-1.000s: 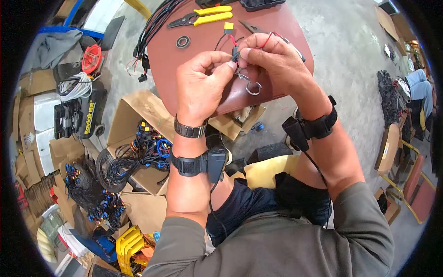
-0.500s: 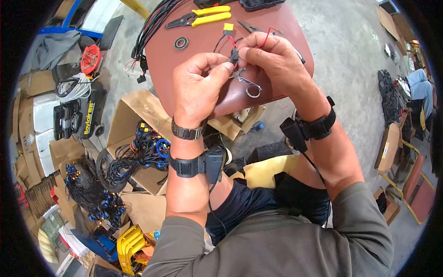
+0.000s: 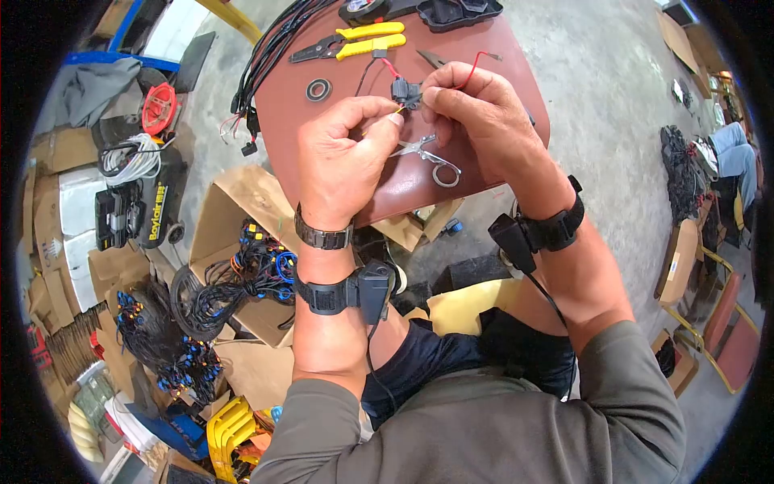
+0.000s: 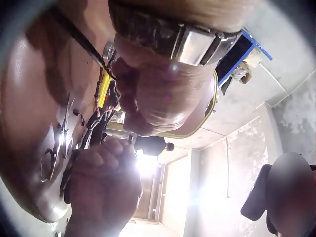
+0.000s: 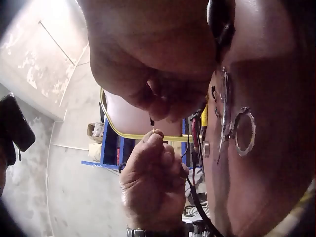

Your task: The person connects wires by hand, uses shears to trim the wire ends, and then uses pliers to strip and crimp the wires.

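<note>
Over the near part of the tabletop, my left hand (image 3: 343, 153) pinches a thin yellow wire (image 3: 401, 109) between thumb and forefinger. Opposite it, my right hand (image 3: 488, 113) pinches wire at its fingertips; a red wire (image 3: 470, 77) sticks up past its knuckles. A small black tip (image 5: 152, 122) shows at the right fingers, just above the yellow wire's end. Between the hands sits a black connector piece (image 3: 405, 91), with a red lead and a black lead running to a plug (image 3: 379, 54). Scissors (image 3: 418, 150) lie spread below the hands.
The red-brown tabletop (image 3: 282, 121) also bears yellow-handled wire strippers (image 3: 367, 40), a bearing (image 3: 318, 89), pliers (image 3: 433, 59) and a black tray (image 3: 459, 12). Black cables (image 3: 262, 68) hang over its left edge. A cardboard box (image 3: 250, 189) of wiring stands at lower left.
The hands have parted slightly, leaving the black connector piece and a thin yellow wire visible between them. The plug has turned so its yellow face no longer shows. More of the scissors shows.
</note>
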Demonstrator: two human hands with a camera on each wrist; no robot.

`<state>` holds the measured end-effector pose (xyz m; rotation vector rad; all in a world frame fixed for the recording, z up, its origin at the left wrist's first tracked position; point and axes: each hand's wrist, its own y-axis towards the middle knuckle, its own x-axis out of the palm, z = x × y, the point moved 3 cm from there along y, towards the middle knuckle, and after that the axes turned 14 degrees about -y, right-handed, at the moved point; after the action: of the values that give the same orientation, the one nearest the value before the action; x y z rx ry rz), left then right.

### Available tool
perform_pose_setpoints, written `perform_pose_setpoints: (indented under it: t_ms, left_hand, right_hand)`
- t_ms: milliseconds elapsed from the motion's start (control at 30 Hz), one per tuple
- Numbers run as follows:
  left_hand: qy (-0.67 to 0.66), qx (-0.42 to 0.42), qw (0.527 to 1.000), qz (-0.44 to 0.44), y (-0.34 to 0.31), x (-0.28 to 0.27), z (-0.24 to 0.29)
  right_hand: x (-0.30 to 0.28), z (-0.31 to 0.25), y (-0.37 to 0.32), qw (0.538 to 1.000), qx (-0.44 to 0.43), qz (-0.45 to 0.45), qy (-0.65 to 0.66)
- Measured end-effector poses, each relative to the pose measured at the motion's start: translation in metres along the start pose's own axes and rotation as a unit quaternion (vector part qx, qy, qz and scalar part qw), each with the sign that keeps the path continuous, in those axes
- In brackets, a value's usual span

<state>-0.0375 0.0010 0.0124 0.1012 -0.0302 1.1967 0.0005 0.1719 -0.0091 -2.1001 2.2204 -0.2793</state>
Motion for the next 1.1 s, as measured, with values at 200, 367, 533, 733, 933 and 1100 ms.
perform_pose_setpoints:
  t_ms: [200, 367, 533, 733, 933, 1100]
  left_hand:
    - [-0.010, 0.009, 1.000, -0.013, 0.007, 0.009, 0.002]
    - [-0.076, -0.083, 0.994, 0.017, 0.013, 0.003, -0.011]
    - [-0.101, -0.076, 0.992, 0.029, 0.019, 0.005, -0.014]
    - [-0.099, -0.078, 0.992, 0.015, 0.023, 0.001, -0.020]
    - [-0.095, -0.092, 0.991, 0.030, 0.020, -0.001, -0.024]
    - [-0.083, -0.084, 0.993, 0.027, 0.018, -0.001, -0.024]
  right_hand:
    - [-0.007, 0.002, 0.005, 0.999, 0.035, -0.017, -0.018]
    - [-0.010, -0.001, 0.005, 0.999, 0.038, -0.012, -0.022]
    - [-0.013, -0.002, 0.009, 0.999, 0.037, -0.003, 0.002]
    - [-0.013, 0.002, 0.014, 0.999, 0.034, -0.010, 0.014]
    - [-0.006, 0.000, 0.012, 1.000, 0.024, -0.008, 0.006]
    - [-0.004, -0.001, 0.009, 0.998, 0.046, -0.019, -0.028]
